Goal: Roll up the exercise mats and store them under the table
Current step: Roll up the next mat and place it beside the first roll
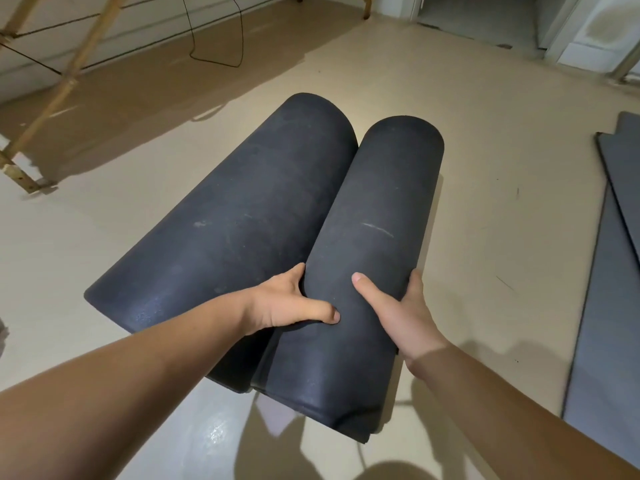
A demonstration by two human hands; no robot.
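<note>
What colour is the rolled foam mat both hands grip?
Rolled foam mat: dark charcoal grey, best in head view.

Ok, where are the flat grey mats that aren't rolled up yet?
In the head view the flat grey mats lie on the pale floor at the far right edge, right of the slimmer dark rolled mat.

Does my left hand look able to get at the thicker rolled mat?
Probably yes: the left hand grips the thinner rolled mat and lies pressed against the thicker rolled mat, whose top is uncovered.
</note>
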